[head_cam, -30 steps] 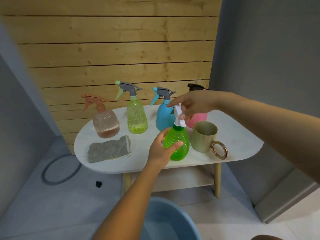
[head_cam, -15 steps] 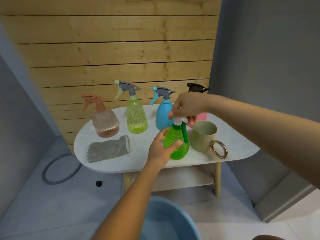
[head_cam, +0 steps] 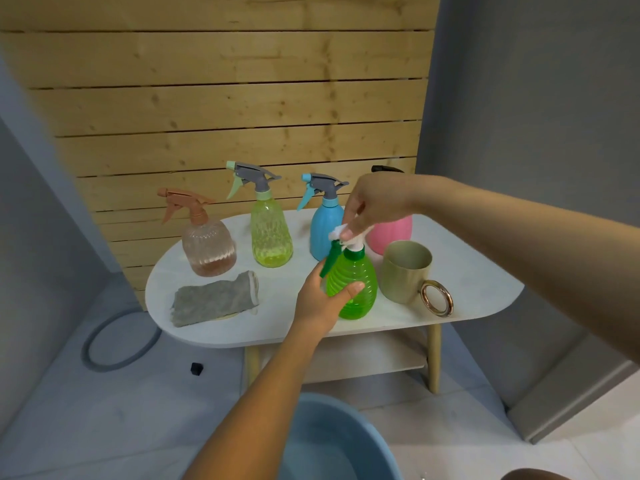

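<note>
Centre of the work is the green spray bottle (head_cam: 356,284), which stands upright near the front edge of the surface (head_cam: 467,271), roughly in the middle of its length. The left hand (head_cam: 320,299) grips the ribbed body from the near side, with the thumb laid across the front and the fingers curled round the back. The right hand (head_cam: 374,206) comes down from above and pinches the white spray head (head_cam: 355,239) at the bottle's neck. A dark green trigger (head_cam: 328,261) slants down from that head toward the left hand.

Just to the right of the bottle is a beige mug (head_cam: 405,271), whose gold ring handle (head_cam: 437,298) points toward the front edge. Behind it, partly hidden by the right hand, sits a pink bottle (head_cam: 394,230). A blue bottle (head_cam: 323,230) stands close behind the green one. Farther left along the back are a yellow-green bottle (head_cam: 270,233) and then a clear peach bottle (head_cam: 207,244) with some liquid at the bottom. A grey cloth (head_cam: 214,298) lies crumpled at the front left, well apart from the hands.

Below the surface is a lower shelf (head_cam: 363,358). A blue basin (head_cam: 332,445) sits on the floor at the near edge of view. A grey hose ring (head_cam: 117,341) and a small black object (head_cam: 196,368) lie on the floor to the left, and a wooden slat wall (head_cam: 242,98) rises behind.
</note>
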Motion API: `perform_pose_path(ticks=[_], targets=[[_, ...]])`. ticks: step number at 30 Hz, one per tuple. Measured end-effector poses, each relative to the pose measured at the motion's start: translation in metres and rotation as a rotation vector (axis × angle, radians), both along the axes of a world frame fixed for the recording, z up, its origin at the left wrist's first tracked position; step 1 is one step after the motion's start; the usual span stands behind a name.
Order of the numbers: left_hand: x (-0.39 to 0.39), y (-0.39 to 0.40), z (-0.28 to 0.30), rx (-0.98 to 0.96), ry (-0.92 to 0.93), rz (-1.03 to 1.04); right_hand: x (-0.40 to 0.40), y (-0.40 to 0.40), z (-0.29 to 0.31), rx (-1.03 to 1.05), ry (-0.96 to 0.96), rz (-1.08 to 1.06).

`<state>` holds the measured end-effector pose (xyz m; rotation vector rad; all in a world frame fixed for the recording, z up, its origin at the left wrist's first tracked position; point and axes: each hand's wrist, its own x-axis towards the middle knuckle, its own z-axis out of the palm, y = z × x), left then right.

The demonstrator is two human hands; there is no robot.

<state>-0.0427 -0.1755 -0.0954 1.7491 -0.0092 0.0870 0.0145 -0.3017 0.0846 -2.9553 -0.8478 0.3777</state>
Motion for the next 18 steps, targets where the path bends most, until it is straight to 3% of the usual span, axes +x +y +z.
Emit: perform_pose_path(ticks=[4, 8, 10, 13, 18], targets=[[0.000, 0.001, -0.001, 0.018, -0.024, 0.006, 0.001, 0.017, -0.015, 0.073, -0.240, -0.164], [0.001, 0.002, -0.002, 0.038, -0.033, -0.001, 0.006, 0.012, -0.025, 0.369, -0.191, -0.241], [0.002, 0.002, -0.003, 0.036, -0.036, -0.001, 0.010, 0.003, -0.021, 0.280, -0.117, -0.093], [0.002, 0.002, -0.003, 0.032, -0.034, -0.001, 0.013, -0.010, -0.010, -0.057, -0.040, 0.067], [0.002, 0.002, -0.002, 0.039, -0.031, -0.003, -0.002, -0.008, -0.005, -0.225, -0.338, 0.101]])
